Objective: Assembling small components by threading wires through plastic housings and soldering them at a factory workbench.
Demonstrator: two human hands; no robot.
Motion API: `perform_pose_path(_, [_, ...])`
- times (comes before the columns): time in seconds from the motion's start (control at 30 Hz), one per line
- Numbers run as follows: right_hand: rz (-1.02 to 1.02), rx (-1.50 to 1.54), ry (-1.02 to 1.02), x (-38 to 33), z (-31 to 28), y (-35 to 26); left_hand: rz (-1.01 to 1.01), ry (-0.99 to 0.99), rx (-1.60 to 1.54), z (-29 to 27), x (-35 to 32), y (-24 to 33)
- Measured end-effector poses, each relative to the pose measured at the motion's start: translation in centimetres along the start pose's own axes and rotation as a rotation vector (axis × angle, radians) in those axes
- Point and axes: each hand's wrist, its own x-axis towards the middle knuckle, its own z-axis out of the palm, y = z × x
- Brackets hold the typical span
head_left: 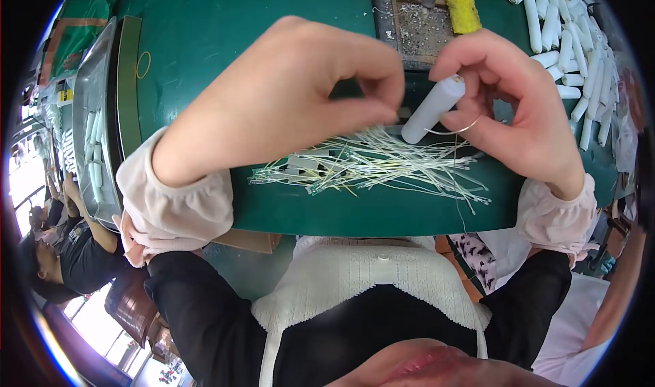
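Note:
My right hand (518, 107) is closed around a smooth white cylinder (431, 110), tilted with its upper end near my index finger. A thin pale wire (454, 132) curves from the cylinder past my right thumb. My left hand (321, 87) is just left of the cylinder, thumb and index finger brought together in a pinch. Its fingertips are blurred, and I cannot make out what is between them. Below both hands lies a loose heap of thin white and yellowish wires (382, 162) with small boards on their ends.
Many similar white cylinders (576, 46) are piled at the right. A yellow sponge (462, 9) sits on a dark soldering tray (416, 29) at the far side. A metal tray (102, 114) and a rubber band (143, 65) are at the left. A co-worker (75, 250) sits farther left.

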Motion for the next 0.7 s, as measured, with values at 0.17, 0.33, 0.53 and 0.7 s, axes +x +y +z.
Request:
perform_pose_path(0.17, [-0.036, -0.062, 0.015, -0.2, -0.5, 0.3, -0.290, -0.041, -0.594, 0.4, 0.2, 0.2])
perform_pose_path(0.33, [-0.197, -0.234, 0.117, 0.5, 0.7, 1.1, -0.415, -0.029, -0.832, -0.1, 0.7, 1.3])
perform_pose_path(0.53, [-0.306, -0.334, 0.222, 0.4, 1.3, 1.3, -0.488, -0.011, -0.884, -0.2, 1.0, 1.7])
perform_pose_path(0.7, [-0.409, -0.437, 0.288, 0.8, 1.7, 1.8, -0.431, 0.032, -0.901, 0.6, 0.8, 1.2])
